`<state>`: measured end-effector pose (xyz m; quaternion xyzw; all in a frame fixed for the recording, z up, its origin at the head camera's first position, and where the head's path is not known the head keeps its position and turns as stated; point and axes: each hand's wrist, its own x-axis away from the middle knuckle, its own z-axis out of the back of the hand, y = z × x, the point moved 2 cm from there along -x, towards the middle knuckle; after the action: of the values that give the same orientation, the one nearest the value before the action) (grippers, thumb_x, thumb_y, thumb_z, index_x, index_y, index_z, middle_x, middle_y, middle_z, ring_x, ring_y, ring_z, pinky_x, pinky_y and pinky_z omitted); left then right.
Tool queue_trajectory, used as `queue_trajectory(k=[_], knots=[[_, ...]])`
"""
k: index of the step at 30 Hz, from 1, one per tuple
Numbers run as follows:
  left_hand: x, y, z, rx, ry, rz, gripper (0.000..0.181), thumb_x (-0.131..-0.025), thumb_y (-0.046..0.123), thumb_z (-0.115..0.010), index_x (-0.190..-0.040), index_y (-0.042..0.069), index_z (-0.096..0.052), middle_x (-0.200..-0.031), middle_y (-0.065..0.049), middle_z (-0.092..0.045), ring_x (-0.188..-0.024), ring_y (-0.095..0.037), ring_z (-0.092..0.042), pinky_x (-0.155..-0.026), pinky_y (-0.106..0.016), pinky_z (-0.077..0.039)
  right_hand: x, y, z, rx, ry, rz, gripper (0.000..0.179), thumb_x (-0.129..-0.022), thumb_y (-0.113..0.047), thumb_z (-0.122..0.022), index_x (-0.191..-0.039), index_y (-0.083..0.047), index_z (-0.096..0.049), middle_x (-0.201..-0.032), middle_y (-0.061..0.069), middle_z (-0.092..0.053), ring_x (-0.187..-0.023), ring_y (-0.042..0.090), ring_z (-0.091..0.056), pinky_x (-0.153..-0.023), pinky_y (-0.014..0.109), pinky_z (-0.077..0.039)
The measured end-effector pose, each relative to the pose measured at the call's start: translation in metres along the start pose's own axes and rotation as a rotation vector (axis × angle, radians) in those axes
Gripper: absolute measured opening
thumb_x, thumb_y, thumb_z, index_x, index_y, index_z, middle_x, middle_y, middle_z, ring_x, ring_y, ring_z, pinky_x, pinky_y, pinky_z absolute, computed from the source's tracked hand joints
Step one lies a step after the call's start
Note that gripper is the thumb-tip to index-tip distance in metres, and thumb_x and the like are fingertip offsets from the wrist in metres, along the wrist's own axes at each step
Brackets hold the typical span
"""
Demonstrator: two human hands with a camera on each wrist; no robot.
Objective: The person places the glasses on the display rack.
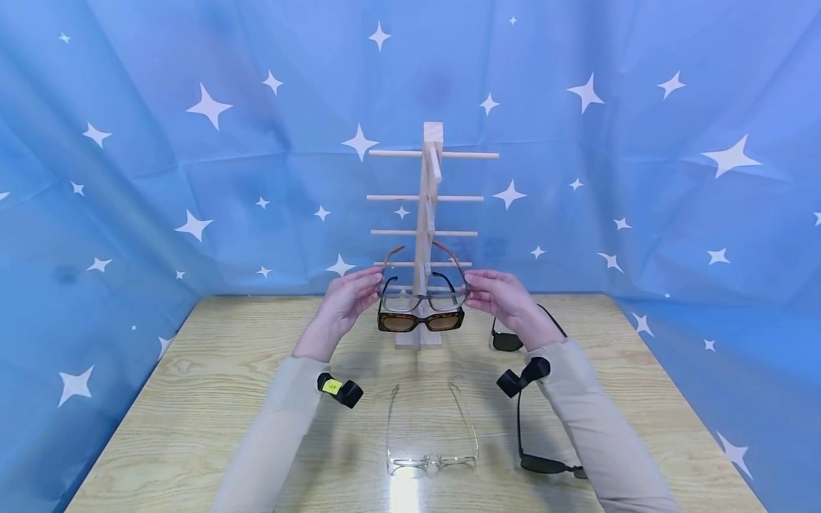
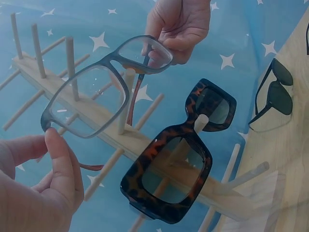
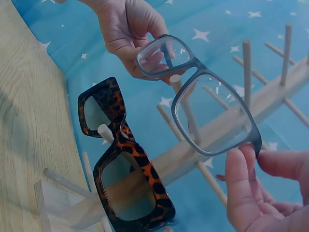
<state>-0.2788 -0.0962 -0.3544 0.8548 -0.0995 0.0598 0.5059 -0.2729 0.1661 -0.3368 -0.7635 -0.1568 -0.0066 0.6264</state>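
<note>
Grey-framed eyeglasses (image 1: pixel 420 297) with orange-brown temples are held up in front of a wooden display stand (image 1: pixel 422 242). My left hand (image 1: pixel 346 303) pinches one end of their frame near the hinge, and my right hand (image 1: pixel 507 299) pinches the other. In both wrist views the bridge of these eyeglasses (image 3: pixel 195 66) is close to the tip of a wooden peg (image 3: pixel 175 81). Just below, tortoiseshell sunglasses (image 2: pixel 166 166) with brown lenses hang on the stand, a lower peg (image 2: pixel 201 122) under their bridge.
Clear rimless-looking eyeglasses (image 1: pixel 431 462) lie on the wooden table (image 1: pixel 244 370) near its front. Black sunglasses (image 1: pixel 508 342) lie behind my right wrist, and another dark pair (image 1: pixel 541 464) is partly covered by my right sleeve. Thin crossbars (image 1: pixel 471 155) stick out sideways from the stand. A starry blue cloth (image 1: pixel 160 164) hangs behind.
</note>
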Motion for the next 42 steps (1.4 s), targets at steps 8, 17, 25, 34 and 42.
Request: queue_trajectory(k=[8,17,25,34,42], knots=[[-0.005,-0.003,0.001,-0.006,0.004,-0.005,0.026,-0.086,-0.004,-0.06,-0.112,-0.004,-0.061,-0.075,-0.002,-0.067,-0.06,-0.008,-0.06,-0.057,-0.014,-0.052,-0.007,0.004,0.003,-0.01,0.022,-0.003,0.022,-0.095,-0.006,-0.052,-0.116,0.0,-0.048,-0.076,0.002,-0.066,-0.063,0.008,-0.06,-0.065,0.02,-0.055],[-0.01,-0.007,0.005,-0.04,0.021,0.005,0.037,-0.087,-0.003,-0.061,-0.124,-0.008,-0.054,-0.076,-0.001,-0.067,-0.066,-0.009,-0.061,-0.058,-0.014,-0.052,-0.01,0.008,0.002,-0.037,0.028,-0.01,0.022,-0.095,-0.005,-0.053,-0.115,0.001,-0.048,-0.077,0.003,-0.066,-0.063,0.009,-0.061,-0.065,0.021,-0.055],[-0.012,-0.009,0.006,-0.044,0.035,0.016,0.037,-0.087,-0.002,-0.061,-0.124,-0.007,-0.054,-0.08,-0.003,-0.067,-0.065,-0.009,-0.06,-0.057,-0.014,-0.052,-0.011,0.01,0.004,-0.035,0.042,-0.023,0.019,-0.095,-0.006,-0.054,-0.113,-0.001,-0.05,-0.077,0.003,-0.066,-0.062,0.009,-0.061,-0.064,0.021,-0.056],[-0.012,-0.009,0.006,-0.054,0.031,0.012,0.04,-0.087,-0.003,-0.061,-0.126,-0.009,-0.052,-0.079,-0.002,-0.067,-0.066,-0.009,-0.06,-0.059,-0.014,-0.052,-0.011,0.011,0.004,-0.035,0.043,-0.03,0.027,-0.095,-0.007,-0.054,-0.12,0.001,-0.047,-0.076,0.002,-0.066,-0.062,0.009,-0.061,-0.065,0.021,-0.056],[-0.009,-0.009,0.012,-0.088,0.024,0.008,0.042,-0.088,-0.003,-0.059,-0.128,-0.008,-0.05,-0.091,-0.006,-0.066,-0.083,-0.015,-0.063,-0.076,-0.019,-0.054,-0.006,0.013,0.006,-0.014,0.038,-0.012,0.033,-0.095,-0.007,-0.053,-0.123,0.006,-0.043,-0.076,0.001,-0.061,-0.067,0.01,-0.061,-0.07,0.021,-0.055]])
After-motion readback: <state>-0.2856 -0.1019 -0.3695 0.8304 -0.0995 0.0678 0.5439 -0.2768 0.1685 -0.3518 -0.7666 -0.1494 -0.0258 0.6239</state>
